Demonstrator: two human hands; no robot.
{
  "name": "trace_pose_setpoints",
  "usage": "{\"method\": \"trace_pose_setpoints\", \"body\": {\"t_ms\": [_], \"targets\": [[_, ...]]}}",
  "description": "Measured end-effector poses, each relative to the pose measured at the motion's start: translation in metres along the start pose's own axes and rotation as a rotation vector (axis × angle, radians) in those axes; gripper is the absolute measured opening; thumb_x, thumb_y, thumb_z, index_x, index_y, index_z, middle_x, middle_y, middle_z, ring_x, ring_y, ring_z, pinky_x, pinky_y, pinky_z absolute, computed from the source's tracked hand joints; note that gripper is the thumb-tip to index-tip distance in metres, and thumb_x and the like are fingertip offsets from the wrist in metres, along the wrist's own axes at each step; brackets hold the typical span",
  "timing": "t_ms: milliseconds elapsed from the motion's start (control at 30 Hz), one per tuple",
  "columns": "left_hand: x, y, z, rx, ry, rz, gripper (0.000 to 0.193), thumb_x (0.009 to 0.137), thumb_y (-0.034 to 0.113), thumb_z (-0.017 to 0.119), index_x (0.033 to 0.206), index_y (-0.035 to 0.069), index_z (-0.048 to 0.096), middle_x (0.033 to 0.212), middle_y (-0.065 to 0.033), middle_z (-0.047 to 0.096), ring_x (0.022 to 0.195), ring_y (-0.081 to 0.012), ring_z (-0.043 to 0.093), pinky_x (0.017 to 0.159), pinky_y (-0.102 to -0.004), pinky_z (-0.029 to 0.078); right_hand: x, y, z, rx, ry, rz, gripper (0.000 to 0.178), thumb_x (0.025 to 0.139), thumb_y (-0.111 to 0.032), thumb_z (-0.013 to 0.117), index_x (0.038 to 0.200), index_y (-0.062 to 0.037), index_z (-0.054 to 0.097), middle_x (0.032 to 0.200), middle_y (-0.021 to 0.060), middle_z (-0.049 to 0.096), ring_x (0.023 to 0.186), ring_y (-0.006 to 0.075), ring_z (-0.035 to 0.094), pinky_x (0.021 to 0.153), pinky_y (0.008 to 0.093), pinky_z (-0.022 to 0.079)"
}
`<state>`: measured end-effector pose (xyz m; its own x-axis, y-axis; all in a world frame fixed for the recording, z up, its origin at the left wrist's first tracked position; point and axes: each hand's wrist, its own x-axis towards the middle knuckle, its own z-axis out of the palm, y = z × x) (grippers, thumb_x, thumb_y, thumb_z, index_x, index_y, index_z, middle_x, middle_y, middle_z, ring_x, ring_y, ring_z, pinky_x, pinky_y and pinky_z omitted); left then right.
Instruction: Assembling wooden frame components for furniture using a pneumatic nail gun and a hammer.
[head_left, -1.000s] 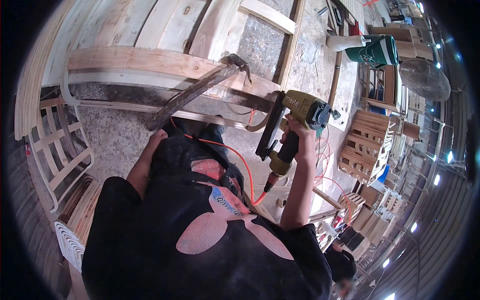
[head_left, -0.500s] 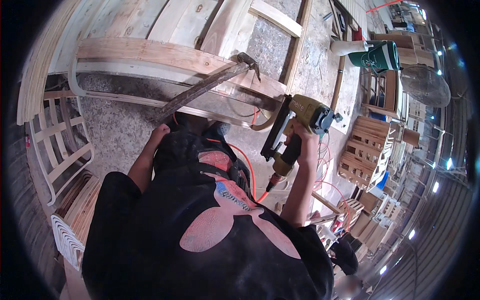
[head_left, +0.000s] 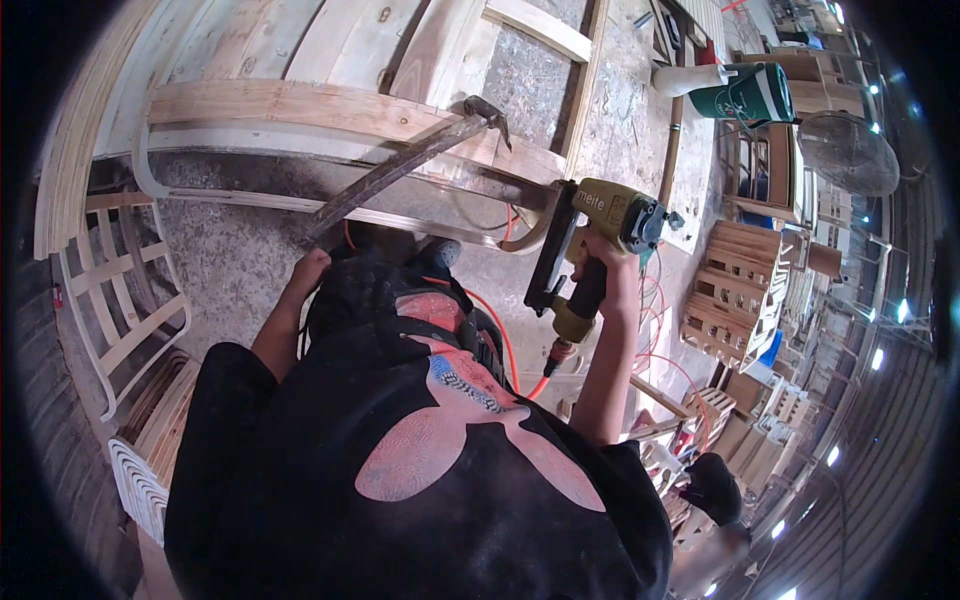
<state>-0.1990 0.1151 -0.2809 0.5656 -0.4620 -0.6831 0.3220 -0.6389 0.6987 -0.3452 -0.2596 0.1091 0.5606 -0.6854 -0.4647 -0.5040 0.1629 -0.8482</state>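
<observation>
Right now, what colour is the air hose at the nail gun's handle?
Orange-red hose, seen in the head view.

The nail gun [head_left: 598, 252] has edged closer to the curved wooden frame [head_left: 340, 115]

The right hand [head_left: 610, 270] holds a yellow nail gun [head_left: 590, 235] against a curved wooden frame [head_left: 330, 110]. The left hand [head_left: 308, 270] grips a long hammer [head_left: 400, 165] resting on the frame. An orange hose [head_left: 505, 345] hangs near.
</observation>
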Motion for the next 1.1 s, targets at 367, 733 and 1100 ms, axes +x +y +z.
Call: {"method": "trace_pose_setpoints", "body": {"t_ms": [367,733,1100], "targets": [[0.003,-0.01,0.005,-0.068,-0.022,-0.006,0.019,0.078,0.024,0.055,0.082,0.005,0.058,0.073,-0.0061,0.059,0.071,-0.0137,0.055,0.065,-0.0279,0.043,0.001,0.004,0.006,-0.039,-0.039,-0.047,0.011,0.072,-0.01,0.06,0.078,-0.0034,0.054,0.053,0.0019,0.048,0.041,0.0113,0.046,0.04,0.0251,0.038],[-0.173,0.285,-0.036,0.414,0.374,1.125,0.019,0.076,0.016,0.058,0.091,0.005,0.059,0.085,-0.0126,0.057,0.075,-0.0322,0.056,0.067,-0.0362,0.046,-0.023,0.034,0.003,-0.035,0.122,-0.05,0.015,0.072,-0.013,0.063,0.079,-0.0035,0.054,0.059,0.0017,0.051,0.049,0.0103,0.049,0.045,0.0247,0.039],[-0.133,0.321,-0.018,0.575,0.336,0.785,0.048,0.079,0.008,0.053,0.124,0.01,0.038,0.086,-0.0134,0.056,0.073,-0.0297,0.059,0.065,-0.0394,0.047,-0.026,0.05,0.006,0.042,0.141,-0.014,0.016,0.072,-0.017,0.061,0.077,-0.0041,0.054,0.054,0.0021,0.049,0.044,0.0122,0.047,0.044,0.025,0.037]]}}
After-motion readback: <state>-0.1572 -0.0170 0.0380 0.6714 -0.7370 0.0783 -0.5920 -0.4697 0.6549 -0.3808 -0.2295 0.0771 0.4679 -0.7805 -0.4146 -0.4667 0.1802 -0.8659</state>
